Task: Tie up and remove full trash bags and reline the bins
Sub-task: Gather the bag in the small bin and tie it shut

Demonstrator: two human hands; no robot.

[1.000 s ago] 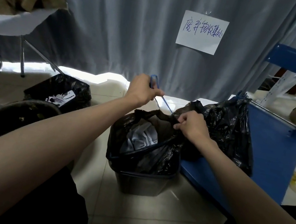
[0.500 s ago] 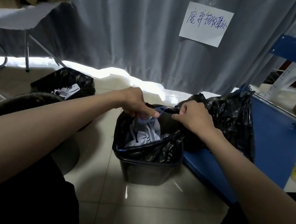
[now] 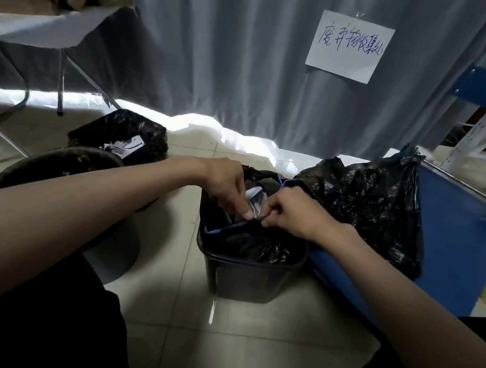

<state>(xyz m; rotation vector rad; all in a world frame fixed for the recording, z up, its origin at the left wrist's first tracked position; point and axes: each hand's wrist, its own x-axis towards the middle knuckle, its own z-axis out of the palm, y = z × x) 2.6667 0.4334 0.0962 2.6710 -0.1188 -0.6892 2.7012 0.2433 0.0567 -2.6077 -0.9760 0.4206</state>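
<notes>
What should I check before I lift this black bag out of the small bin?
1. Left hand pinches the black plastic trash bag's near rim: ok.
2. Right hand pinches the same rim: ok.
3. Bag mouth closed: not ok, white paper scraps show.
4. Blue drawstring knotted: cannot tell.
5. Small dark square plastic bin upright on the tiled floor: ok.
6. Tied black bag leaning on the blue cart touches this bin: cannot tell.
</notes>
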